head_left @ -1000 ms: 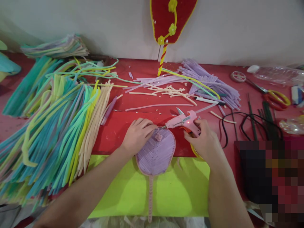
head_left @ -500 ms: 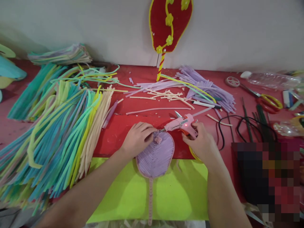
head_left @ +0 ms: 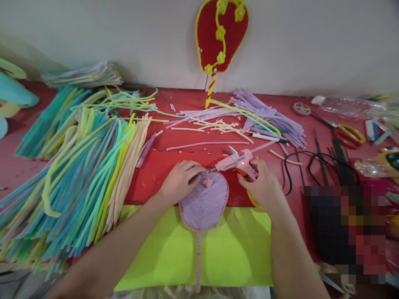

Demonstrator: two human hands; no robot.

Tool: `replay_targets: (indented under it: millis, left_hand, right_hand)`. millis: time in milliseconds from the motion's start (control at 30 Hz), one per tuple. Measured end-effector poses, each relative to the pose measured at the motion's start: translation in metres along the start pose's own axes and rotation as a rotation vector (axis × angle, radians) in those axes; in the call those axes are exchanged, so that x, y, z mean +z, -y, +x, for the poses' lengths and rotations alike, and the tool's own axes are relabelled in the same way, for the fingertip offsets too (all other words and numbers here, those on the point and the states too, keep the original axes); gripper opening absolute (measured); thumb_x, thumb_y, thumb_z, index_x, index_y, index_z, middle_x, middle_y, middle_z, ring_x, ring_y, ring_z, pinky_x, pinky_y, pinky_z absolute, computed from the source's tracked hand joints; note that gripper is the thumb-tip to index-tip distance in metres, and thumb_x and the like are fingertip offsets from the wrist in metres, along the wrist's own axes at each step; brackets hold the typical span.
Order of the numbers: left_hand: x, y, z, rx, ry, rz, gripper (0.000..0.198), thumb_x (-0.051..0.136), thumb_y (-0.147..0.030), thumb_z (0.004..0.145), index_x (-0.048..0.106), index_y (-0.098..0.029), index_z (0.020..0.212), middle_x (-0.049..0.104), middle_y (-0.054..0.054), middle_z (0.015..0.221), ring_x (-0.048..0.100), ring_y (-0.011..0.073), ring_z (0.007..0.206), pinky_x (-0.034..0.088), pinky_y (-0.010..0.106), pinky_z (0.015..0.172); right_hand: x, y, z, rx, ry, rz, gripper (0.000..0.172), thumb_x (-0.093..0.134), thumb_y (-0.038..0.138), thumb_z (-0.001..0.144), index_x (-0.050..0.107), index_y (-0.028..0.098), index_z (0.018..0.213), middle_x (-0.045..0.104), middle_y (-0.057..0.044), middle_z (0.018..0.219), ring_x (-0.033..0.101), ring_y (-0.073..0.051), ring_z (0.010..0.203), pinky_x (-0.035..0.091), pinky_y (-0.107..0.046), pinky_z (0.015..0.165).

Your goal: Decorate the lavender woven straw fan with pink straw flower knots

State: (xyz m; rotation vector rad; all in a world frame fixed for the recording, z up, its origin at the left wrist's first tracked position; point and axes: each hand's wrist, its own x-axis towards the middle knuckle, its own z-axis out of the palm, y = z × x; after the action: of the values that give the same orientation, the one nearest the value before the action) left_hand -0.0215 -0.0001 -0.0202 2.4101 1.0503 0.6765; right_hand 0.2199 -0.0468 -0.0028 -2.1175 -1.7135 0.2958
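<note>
Nearest you, on the lime sheet (head_left: pixel 218 253), lies the handle (head_left: pixel 197 257) of the lilac fan (head_left: pixel 204 203), its woven head reaching onto the red sheet (head_left: pixel 146 174) beyond. Your left hand (head_left: pixel 179 180) rests on the fan's upper left rim with its fingers curled down beside a small pink flower (head_left: pixel 207 182). Whether they pinch the rim or only press it cannot be told. Your right hand (head_left: pixel 264 189) is closed round the grip of the pink glue gun (head_left: pixel 238 161), whose nozzle points left and sits just short of the flower.

The step in hand looks like gluing that flower at the top of the fan. A next move calls for a steady nozzle, a light pull on the trigger, and left fingertips kept clear of hot glue.

Left of you, a deep pile of strips (head_left: pixel 77 174) in blue, green, yellow and cream covers the table. Farther back lie lilac strips (head_left: pixel 268 114), short cream offcuts, a black cord (head_left: pixel 311 160) and scissors (head_left: pixel 346 133). Against the wall stands a red fan (head_left: pixel 222 35) with yellow flowers.
</note>
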Motion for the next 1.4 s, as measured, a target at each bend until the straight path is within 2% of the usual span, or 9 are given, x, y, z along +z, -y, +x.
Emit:
replay_targets:
  millis: [900,1400]
  left_hand:
    - [0.0015,0.0013,0.0000,0.060,-0.033,0.075,0.017,0.051,-0.020,0.085,0.063,-0.020,0.098,0.065,0.003,0.099,0.056,0.0158,0.091,0.044,0.032,0.080]
    - [0.0012,0.0018,0.0006,0.075,-0.030,0.070,0.016,0.051,-0.020,0.085,0.063,-0.020,0.096,0.065,0.003,0.099,0.056,0.0157,0.091,0.045,0.031,0.080]
  right_hand:
    - [-0.0012,-0.0026,-0.0009,0.008,-0.003,0.002,0.033,0.060,0.038,0.068,0.047,0.022,0.094,0.060,-0.005,0.079,0.056,-0.019,0.062,0.039,-0.028,0.056]
    - [-0.0045,-0.0028,-0.0031,-0.059,-0.016,0.011,0.029,0.055,0.038,0.073,0.047,0.021,0.094,0.061,-0.007,0.081,0.057,-0.021,0.068,0.040,-0.030,0.058]
